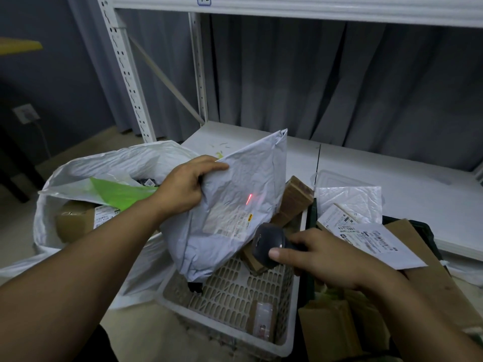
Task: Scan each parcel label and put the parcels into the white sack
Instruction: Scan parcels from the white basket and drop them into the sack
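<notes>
I see the left hand (183, 184) gripping the upper left edge of a crumpled pale grey parcel bag (251, 173). The thumb lies on the front face and the other fingers are curled behind it. The bag is held up and tilted over the white basket (230, 333), and its lower end hangs down inside the basket. Its label (227, 220) faces me, low on the front. A short red scan line (249, 199) sits on the bag just above the label's upper right corner.

The right hand (326, 259) holds a dark scanner (269, 240), with the thumb pressed along its near side and the fingers wrapped round the handle. The scanner's head points up at the bag from just below the label. I can't tell whether it touches the bag.

The white sack (86, 165) stands open just left of the basket. Inside it I make out a brown box (75, 220) with a label and a green bag (117, 192) lying over it. Behind the held parcel, a cardboard box (294, 202) leans up at the basket's far side. To the right, a dark crate (428, 231) holds more parcels, with a white envelope (379, 244) on top, label up. A white shelf (379, 165) runs behind everything, in front of a grey curtain (313, 79).
</notes>
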